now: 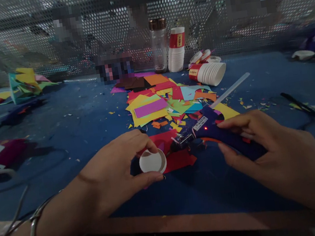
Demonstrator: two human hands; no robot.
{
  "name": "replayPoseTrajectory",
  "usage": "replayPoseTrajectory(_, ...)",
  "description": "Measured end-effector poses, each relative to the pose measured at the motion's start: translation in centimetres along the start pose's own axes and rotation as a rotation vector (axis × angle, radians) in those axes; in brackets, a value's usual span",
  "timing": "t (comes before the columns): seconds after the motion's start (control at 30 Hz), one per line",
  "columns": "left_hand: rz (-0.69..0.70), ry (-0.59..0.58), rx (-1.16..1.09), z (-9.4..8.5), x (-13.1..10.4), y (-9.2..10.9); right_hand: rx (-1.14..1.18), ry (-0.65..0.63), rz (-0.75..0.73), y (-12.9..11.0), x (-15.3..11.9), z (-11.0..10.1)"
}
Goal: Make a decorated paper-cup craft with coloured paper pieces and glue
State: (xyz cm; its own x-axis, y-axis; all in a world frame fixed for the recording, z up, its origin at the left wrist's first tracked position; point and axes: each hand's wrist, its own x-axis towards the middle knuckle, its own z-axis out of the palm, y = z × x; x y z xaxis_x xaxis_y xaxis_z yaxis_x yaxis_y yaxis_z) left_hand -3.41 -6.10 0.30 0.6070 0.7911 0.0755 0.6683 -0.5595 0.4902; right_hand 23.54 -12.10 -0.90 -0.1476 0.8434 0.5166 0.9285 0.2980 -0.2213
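Between the thumb and fingers of my left hand (119, 161) is a small round white piece with a shallow rim, like the cut-off base of a paper cup (151, 162). A blue hot glue gun (214, 122) with a glowing red light is in my right hand (265, 145), fingers around its handle. A translucent glue stick (231, 89) sticks out of the gun's back end. The gun's nozzle points left toward the white piece, a short way from it. Red paper (178, 161) lies beneath the two.
Behind my hands lies a heap of coloured paper and scraps (155, 104). Stacked paper cups (176, 50), tipped cups (208, 73) and a clear bottle (160, 46) are by the perforated screen (120, 25). Another glue gun (6, 154) lies left; black cable (303, 106) runs right.
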Motion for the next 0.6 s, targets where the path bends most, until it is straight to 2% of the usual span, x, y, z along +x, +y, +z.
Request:
replayPoseTrajectory(0.33,0.048,0.012,0.013,0.1,0.0,-0.5,-0.090,0.031,-0.054,-0.3,-1.1,-0.2)
replayPoseTrajectory(0.6,0.014,0.005,0.005,0.1,0.1,-0.3,-0.116,0.077,-0.044,-0.4,-2.1,0.1)
